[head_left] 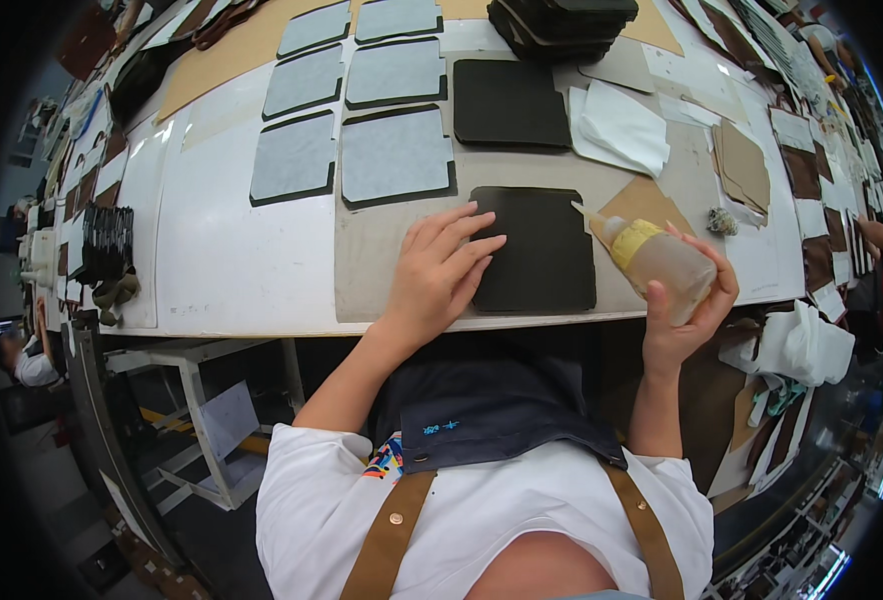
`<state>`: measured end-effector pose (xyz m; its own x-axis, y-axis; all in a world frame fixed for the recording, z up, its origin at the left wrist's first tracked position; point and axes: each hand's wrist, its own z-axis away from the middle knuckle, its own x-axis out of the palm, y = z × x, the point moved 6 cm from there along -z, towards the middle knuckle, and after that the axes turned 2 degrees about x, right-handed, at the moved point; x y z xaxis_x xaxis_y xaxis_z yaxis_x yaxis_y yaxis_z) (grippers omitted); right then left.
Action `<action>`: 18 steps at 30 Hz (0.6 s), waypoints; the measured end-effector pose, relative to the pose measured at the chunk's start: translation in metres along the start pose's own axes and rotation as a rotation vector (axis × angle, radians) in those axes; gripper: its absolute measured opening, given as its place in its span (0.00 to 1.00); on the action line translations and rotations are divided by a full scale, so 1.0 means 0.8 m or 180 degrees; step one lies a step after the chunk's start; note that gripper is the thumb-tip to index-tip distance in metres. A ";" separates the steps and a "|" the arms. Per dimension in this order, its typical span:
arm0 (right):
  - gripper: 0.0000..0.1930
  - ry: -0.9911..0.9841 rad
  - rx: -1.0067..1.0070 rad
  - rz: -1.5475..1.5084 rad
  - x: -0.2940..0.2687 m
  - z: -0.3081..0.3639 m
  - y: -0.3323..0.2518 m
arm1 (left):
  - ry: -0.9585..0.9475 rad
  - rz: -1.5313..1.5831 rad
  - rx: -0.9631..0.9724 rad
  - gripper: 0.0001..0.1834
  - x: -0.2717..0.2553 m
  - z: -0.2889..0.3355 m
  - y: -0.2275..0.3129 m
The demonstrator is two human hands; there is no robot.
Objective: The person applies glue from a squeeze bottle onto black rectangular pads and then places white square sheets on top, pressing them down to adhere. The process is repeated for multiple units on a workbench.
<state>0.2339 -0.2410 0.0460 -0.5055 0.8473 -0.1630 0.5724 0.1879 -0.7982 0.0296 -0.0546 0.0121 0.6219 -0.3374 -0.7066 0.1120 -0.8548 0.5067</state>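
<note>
A flat black panel [537, 250] with rounded upper corners lies at the near edge of the table. My left hand [440, 262] rests with spread fingers, its tips over the panel's left side. In my right hand [697, 300] is a translucent squeeze bottle [670, 268] with yellow tape round its neck. The bottle is tilted, and its thin nozzle points left at the panel's upper right corner. Just beyond lies another black panel [510, 103]. To the left are several black-edged panels faced with light grey sheet, one of them the near panel [395, 155].
A stack of black pieces [562, 25] stands at the far side. White cloth [622, 128] lies right of the far black panel, with brown card pieces [740, 165] beyond it. A small rough ball [722, 221] sits near the bottle. Dark stacked pieces [102, 243] stand at far left.
</note>
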 end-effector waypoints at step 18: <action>0.39 -0.0515 -0.0487 -0.0089 0.063 0.003 -0.021 | 0.0829 0.0162 -0.0316 0.12 -0.024 0.006 -0.013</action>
<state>0.1973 -0.2025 0.0501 -0.6125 0.7523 -0.2427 0.6417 0.2940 -0.7084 0.0125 -0.0412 0.0180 0.8055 -0.2552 -0.5349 0.1429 -0.7923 0.5932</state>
